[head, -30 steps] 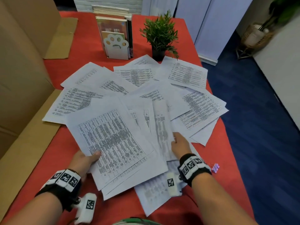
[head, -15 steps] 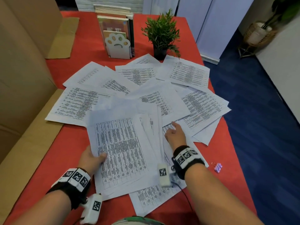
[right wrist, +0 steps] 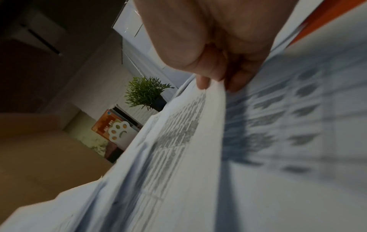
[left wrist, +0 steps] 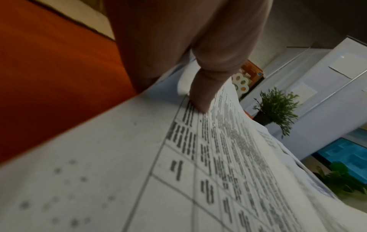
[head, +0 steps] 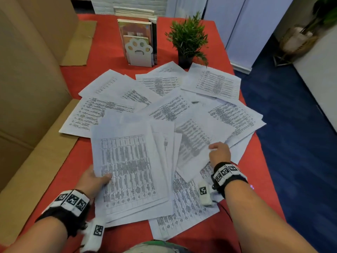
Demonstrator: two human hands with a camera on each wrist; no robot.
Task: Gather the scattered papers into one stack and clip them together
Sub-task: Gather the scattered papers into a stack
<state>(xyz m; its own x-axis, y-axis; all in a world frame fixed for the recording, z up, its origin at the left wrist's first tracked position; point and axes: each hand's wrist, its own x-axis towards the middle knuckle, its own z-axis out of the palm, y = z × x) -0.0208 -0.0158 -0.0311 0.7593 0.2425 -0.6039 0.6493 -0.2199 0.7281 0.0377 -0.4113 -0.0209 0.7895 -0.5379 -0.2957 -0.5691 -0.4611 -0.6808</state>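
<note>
Many printed sheets (head: 215,83) lie fanned across the red table (head: 102,52). My left hand (head: 99,177) grips the near left edge of a gathered stack (head: 127,170), thumb on top and fingers hidden below. In the left wrist view the thumb (left wrist: 202,97) presses on the top sheet of the stack (left wrist: 178,172). My right hand (head: 214,147) pinches the edge of a loose sheet (head: 193,143) just right of the stack. The right wrist view shows this hand (right wrist: 212,84) lifting that sheet (right wrist: 178,141). A small purple clip (head: 252,187) peeks out beside my right wrist.
A potted plant (head: 187,39) and a paw-shaped book holder (head: 139,48) with books stand behind the papers. Cardboard boxes (head: 27,88) line the left side. The table's right edge drops to blue carpet (head: 291,143).
The stack in my left hand has turned straighter and shifted right. My right hand moved right from the stack's edge and pinched another loose sheet, raising its edge.
</note>
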